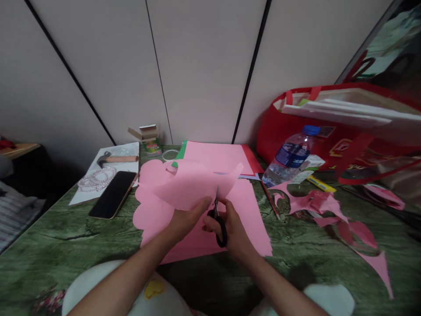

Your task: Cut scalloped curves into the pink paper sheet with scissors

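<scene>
My right hand (230, 226) is closed around the black handles of a pair of scissors (221, 232). The blades point away from me and meet the lower edge of a pink paper sheet (189, 186). My left hand (189, 217) grips that sheet by its near edge, thumb on top, just left of the blades. The sheet is raised and curved, with a narrow strip sticking up at its right end. Beneath both hands lie more pink sheets (253, 228), and scallop-edged pink pieces (148, 193) are at their left.
Left: a phone (113, 194), bead strings (98, 179) and a hammer (121, 159). Behind: a small open box (151, 142) and coloured paper (213, 156). Right: a water bottle (289, 156), a pencil (270, 199), pink paper scraps (365, 235) and a red bag (272, 127).
</scene>
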`<state>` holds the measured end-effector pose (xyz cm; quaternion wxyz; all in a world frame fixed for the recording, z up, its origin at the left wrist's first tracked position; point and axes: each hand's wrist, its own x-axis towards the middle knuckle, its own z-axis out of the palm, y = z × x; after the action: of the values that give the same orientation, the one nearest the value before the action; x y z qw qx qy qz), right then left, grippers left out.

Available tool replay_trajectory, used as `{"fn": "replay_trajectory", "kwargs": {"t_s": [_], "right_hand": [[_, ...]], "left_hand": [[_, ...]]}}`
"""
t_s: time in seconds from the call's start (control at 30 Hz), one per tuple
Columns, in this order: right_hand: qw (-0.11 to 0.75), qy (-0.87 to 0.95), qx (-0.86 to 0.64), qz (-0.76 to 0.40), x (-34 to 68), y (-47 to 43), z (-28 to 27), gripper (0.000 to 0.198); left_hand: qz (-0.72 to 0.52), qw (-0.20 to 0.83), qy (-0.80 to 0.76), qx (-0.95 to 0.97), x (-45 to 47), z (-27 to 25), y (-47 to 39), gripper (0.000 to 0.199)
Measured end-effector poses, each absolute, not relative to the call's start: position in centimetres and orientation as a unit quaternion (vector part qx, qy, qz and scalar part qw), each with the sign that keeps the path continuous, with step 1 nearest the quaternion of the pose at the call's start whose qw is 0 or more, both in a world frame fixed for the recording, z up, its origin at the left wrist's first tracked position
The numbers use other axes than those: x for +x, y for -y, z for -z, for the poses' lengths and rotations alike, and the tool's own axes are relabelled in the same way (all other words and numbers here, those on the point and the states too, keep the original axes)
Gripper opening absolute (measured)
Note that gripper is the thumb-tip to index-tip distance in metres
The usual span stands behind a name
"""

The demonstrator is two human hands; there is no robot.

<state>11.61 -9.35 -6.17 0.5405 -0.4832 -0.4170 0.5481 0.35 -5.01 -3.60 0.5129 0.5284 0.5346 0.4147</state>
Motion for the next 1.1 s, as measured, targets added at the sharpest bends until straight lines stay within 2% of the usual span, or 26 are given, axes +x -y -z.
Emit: {"fn": "replay_trajectory", "kwargs": {"t_s": [0.17,0.43,1.1], "right_hand": [[0.566,0.406,-0.450,-0.559,11.82,9.24,5.86,0.051],[0.559,0.405,-0.453,-0.563,11.78,9.08,5.99,0.050],[0.529,0.431,-0.492,-0.540,11.98,9.16,6.10,0.049]], "left_hand": [[-0.415,0.532,-0.513,0.530,0.51,3.36,5.35,0.023],[-0.414,0.529,-0.519,0.529,0.61,3.11,5.44,0.019],[-0.405,0.540,-0.522,0.522,0.33,2.99,5.25,0.026]]}}
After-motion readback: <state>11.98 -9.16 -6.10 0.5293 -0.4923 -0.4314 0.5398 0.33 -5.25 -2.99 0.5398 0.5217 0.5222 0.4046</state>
